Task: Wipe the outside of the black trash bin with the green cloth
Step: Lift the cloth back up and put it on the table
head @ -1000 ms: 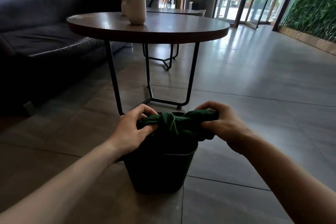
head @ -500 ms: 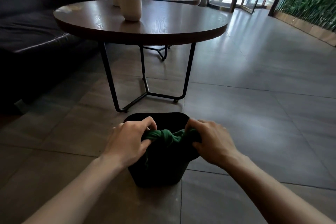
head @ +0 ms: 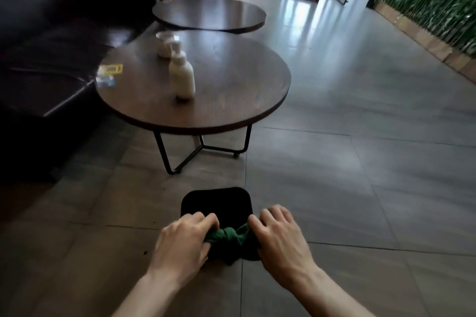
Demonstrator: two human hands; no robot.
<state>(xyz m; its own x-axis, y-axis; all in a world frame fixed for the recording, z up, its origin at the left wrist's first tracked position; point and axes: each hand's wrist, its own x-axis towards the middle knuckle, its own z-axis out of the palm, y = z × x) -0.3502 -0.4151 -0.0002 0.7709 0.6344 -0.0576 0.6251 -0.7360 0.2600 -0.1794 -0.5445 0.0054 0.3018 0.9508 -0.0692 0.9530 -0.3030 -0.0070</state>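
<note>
The black trash bin (head: 216,203) stands on the tiled floor straight below me, seen from above, its opening dark. A bunched, twisted green cloth (head: 228,238) hangs over the bin's near edge. My left hand (head: 181,242) grips the cloth's left end. My right hand (head: 279,234) grips its right end. Both hands sit at the near rim and cover the bin's near wall.
A round wooden table (head: 231,100) on black metal legs stands just beyond the bin, carrying a white pump bottle (head: 181,77), a white jar (head: 164,45) and small packets (head: 108,74). A second round table (head: 208,14) is behind it. A dark sofa (head: 43,59) lines the left.
My view has risen from beside the bin to well above it. Both hands have kept hold of the cloth and moved from the bin's top toward its near edge.
</note>
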